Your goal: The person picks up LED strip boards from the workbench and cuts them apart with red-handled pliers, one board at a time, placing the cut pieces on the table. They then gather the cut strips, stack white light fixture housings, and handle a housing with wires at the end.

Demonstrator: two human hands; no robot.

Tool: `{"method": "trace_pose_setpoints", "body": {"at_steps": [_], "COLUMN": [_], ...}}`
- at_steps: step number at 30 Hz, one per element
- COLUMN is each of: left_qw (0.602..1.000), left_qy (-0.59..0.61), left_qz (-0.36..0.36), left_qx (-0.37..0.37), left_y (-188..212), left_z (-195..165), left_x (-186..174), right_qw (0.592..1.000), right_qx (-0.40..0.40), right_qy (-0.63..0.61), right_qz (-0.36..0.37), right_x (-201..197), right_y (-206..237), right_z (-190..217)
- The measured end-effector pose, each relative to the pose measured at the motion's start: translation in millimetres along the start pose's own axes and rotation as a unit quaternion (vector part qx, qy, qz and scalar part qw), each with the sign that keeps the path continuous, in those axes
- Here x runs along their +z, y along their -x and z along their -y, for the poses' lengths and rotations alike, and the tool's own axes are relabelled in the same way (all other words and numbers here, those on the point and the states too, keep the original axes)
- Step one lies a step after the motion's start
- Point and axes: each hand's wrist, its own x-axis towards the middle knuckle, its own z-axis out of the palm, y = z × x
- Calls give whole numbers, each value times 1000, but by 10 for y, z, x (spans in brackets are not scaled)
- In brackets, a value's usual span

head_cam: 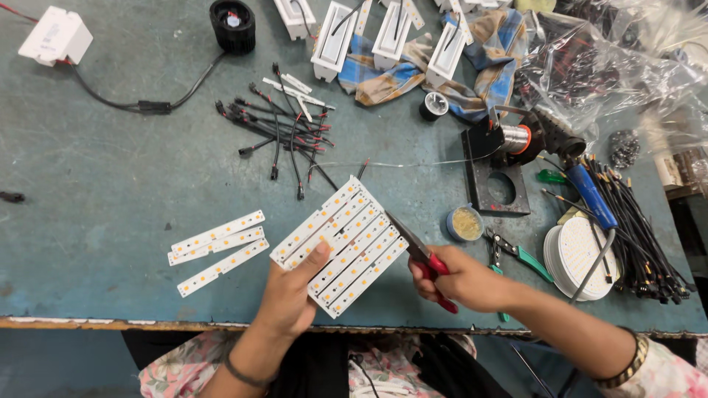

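My left hand (291,295) holds a white panel of joined LED strips (339,243) tilted above the table's front edge, thumb pressed on its face. My right hand (461,280) grips red-handled cutters (424,258), whose blades reach the panel's right edge. Three separate LED strips (219,250) lie on the blue-green table (110,162) to the left of my left hand.
A bundle of black-and-red wires (284,129) lies behind the panel. A soldering iron on a black stand (509,158), a tin of flux (464,222), green-handled pliers (516,254), a round white LED disc (579,254) and black cables (641,236) crowd the right. White housings (391,33) sit on a checked cloth.
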Motion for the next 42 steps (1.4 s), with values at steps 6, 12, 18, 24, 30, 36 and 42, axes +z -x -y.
{"method": "trace_pose_setpoints", "body": {"at_steps": [6,12,18,24,30,36,42], "left_qw": [998,989,1000,996,999,1000,990], "left_qy": [-20,-35,24,8,13,15,-30], "left_qz": [-33,-60,8,-57,-12,4,-79], "left_qx": [44,132,19,62,36,7,116], "left_y": [-47,-5,-111,-104,-153,-118,-4], "left_z": [217,343,63,334,153,100,426], "left_x": [54,209,-58,41,-136,-208,91], "right_qw": [961,820,999,806,956,992,782], "right_qx": [19,-90,35,-41,-13,24,2], "right_qy": [241,486,-20,530,271,125,569], "right_qz": [-135,-289,20,-261,-114,-9,-254], "right_x": [-76,-63,-165,-131,-172,-175,-92], "right_y": [-104,-256,-72,-261,-273,-193,-239], "right_z": [27,53,34,88,12,23,238]}}
